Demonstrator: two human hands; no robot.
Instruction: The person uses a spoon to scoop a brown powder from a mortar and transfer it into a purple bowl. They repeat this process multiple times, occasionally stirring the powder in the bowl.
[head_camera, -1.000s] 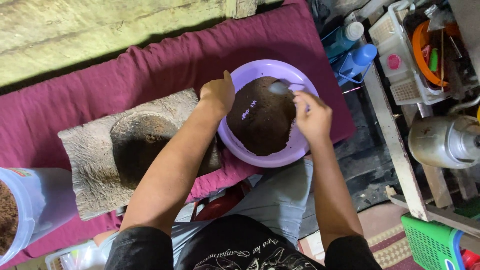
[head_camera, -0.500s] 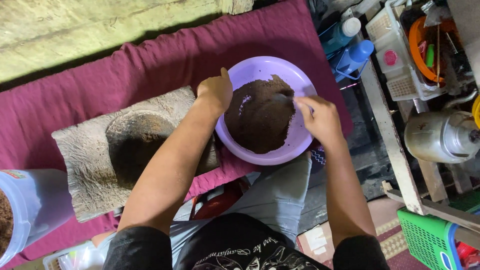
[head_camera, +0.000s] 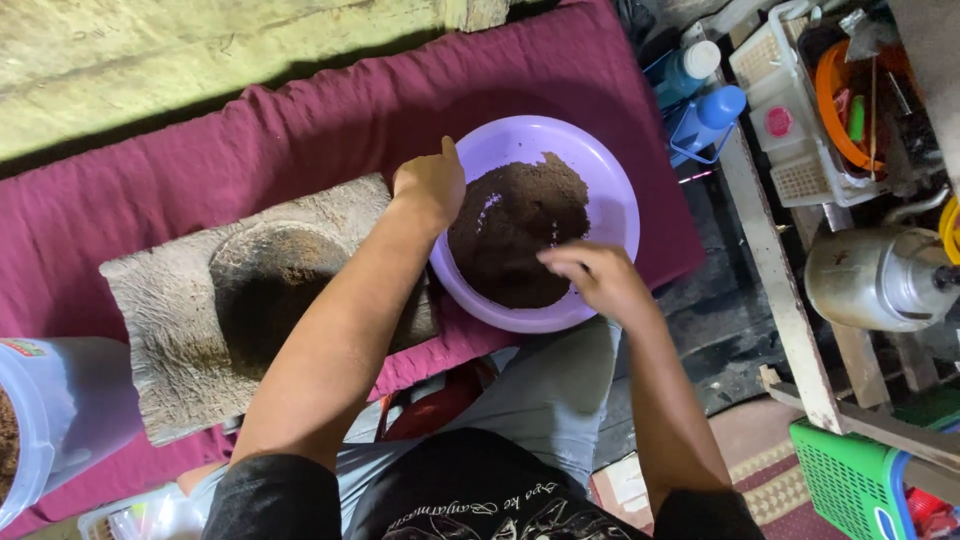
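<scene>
Purple bowl (head_camera: 618, 200), round plastic, sits on the maroon cloth (head_camera: 300, 130) just in front of the person's knees, mouth facing up toward the camera; being round, it shows no long axis. Inside, a heap of dark brown powder (head_camera: 515, 235) fills most of the basin, piled toward the near and left side, with bare purple wall showing along the far and right rim. Left hand (head_camera: 432, 182) grips the bowl's left rim, thumb raised over the edge, fingers curled down outside the wall. Right hand (head_camera: 592, 277) hovers over the near right part of the powder, fingers bunched and blurred; cannot tell whether it pinches anything or holds a tool. Just left of the bowl, touching or nearly touching its side, lies a flat grey grinding stone (head_camera: 180, 310), roughly rectangular, long axis running left to right with a slight tilt, a dark stained hollow in its middle partly hidden by the left forearm. At the far left edge, a clear plastic jar (head_camera: 60, 410) with brown contents. To the right of the cloth, well apart from the bowl: two blue bottles (head_camera: 700, 105), a white basket (head_camera: 790, 90) of mixed items, a metal kettle (head_camera: 875, 275), and a green crate (head_camera: 850, 480) at lower right.
</scene>
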